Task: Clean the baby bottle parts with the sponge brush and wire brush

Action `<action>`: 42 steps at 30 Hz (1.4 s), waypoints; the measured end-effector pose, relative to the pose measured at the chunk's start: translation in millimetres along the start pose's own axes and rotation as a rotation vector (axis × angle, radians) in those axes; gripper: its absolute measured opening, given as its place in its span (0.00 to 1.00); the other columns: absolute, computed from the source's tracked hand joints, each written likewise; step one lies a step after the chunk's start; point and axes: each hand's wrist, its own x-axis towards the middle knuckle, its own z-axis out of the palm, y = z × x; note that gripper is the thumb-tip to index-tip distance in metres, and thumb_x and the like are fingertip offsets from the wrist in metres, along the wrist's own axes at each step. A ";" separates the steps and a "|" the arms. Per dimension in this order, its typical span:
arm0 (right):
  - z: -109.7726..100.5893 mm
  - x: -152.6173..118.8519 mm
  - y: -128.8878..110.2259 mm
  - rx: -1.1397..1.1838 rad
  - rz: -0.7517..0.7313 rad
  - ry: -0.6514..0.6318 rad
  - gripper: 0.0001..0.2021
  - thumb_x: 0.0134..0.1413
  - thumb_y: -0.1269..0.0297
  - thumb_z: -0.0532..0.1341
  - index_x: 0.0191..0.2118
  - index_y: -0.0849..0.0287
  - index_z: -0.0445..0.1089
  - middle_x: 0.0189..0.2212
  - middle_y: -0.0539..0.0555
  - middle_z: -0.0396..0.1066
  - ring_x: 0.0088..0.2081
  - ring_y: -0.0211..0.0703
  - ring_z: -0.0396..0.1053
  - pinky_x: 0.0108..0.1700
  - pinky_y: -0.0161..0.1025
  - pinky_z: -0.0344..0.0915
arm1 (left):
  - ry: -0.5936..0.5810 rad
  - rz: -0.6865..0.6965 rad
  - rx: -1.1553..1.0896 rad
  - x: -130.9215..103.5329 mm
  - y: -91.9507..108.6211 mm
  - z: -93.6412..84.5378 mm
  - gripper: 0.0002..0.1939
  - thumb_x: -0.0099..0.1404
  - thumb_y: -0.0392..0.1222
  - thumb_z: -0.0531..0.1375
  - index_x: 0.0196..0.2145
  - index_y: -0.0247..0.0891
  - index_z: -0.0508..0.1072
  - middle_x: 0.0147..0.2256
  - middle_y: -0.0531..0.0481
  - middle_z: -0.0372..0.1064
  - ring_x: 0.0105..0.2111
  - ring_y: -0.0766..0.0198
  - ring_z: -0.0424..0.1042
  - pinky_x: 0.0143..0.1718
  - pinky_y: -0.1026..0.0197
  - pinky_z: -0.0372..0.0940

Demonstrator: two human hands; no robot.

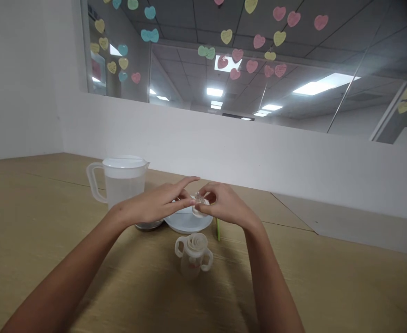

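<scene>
In the head view, a clear bottle nipple [199,199] with a round pale base is held up between my hands. My right hand [226,203] pinches its base from the right, thumb in front and fingers curled behind. From the left, my left hand [161,201] meets it with thumb and bent fingertips, while the index finger sticks out above. Below them a translucent baby bottle [192,261] with two side handles stands upright on the table. Just behind the nipple lies a shallow white bowl [185,224], partly covered by my hands.
A lidded plastic pitcher [125,178] stands at the left behind my left forearm. Beside the bowl is a thin green stick-like piece [218,230]. A dark round edge [150,225] shows under my left wrist. The wooden table [328,286] ends at a white wall [224,143].
</scene>
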 end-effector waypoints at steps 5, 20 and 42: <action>-18.3 -14.2 -2.6 0.067 0.044 -0.222 0.06 0.41 0.63 0.62 0.28 0.60 0.70 0.21 0.49 0.67 0.24 0.36 0.64 0.24 0.32 0.56 | -0.140 0.009 -0.046 -0.5 -5.7 -5.3 0.23 0.65 0.49 0.48 0.57 0.46 0.54 0.44 0.49 0.70 0.42 0.63 0.69 0.37 0.66 0.61; 4.4 -5.3 -10.1 -0.215 0.048 -0.514 0.07 0.36 0.70 0.63 0.28 0.59 0.68 0.26 0.47 0.65 0.30 0.34 0.60 0.26 0.29 0.53 | -0.640 -0.045 0.182 30.4 -44.4 55.1 0.24 0.41 0.52 0.66 0.36 0.39 0.69 0.32 0.54 0.67 0.29 0.63 0.66 0.26 0.66 0.56; 24.3 2.7 -23.8 -0.489 0.240 -0.477 0.12 0.41 0.56 0.61 0.26 0.62 0.71 0.20 0.54 0.69 0.24 0.39 0.65 0.23 0.33 0.54 | -0.732 -0.024 -0.076 37.1 -55.4 65.6 0.16 0.42 0.41 0.67 0.32 0.38 0.72 0.32 0.56 0.71 0.33 0.62 0.68 0.31 0.65 0.60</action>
